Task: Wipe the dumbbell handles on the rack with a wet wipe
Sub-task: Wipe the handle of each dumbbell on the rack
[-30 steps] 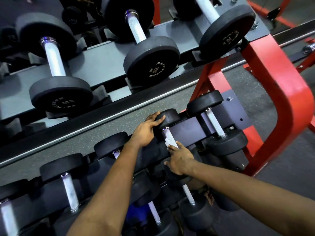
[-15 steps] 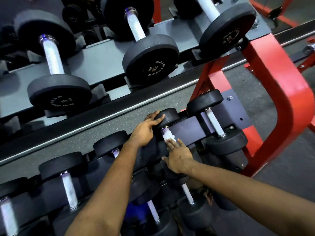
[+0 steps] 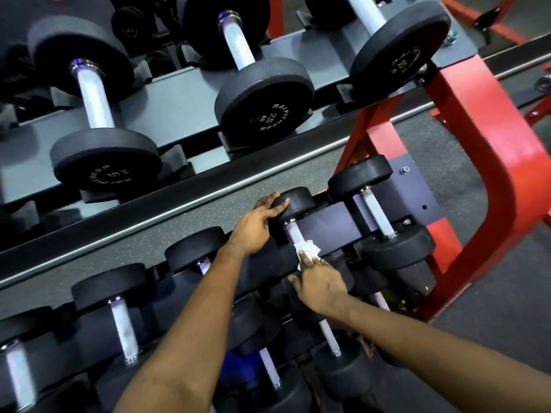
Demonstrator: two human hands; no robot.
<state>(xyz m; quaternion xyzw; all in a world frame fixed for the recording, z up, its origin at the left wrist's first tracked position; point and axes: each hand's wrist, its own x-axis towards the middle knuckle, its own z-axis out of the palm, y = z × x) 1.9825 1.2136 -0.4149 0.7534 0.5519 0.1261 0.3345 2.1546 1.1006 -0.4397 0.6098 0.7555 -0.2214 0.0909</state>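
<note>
While the left hand (image 3: 258, 226), fingers flat, steadies the dumbbell head (image 3: 299, 200) — the right hand (image 3: 323, 283), fingers straight, presses wet wipe (image 3: 307, 249) onto handle (image 3: 291, 233).

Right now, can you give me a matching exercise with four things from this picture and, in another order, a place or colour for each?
Column 1
1. left hand
2. right hand
3. wet wipe
4. rack frame

Column 2
A. red
B. white, lying on a dumbbell handle
C. rests on a black dumbbell head
D. straight fingers press the wipe

Pairs: 1-C, 2-D, 3-B, 4-A
</note>
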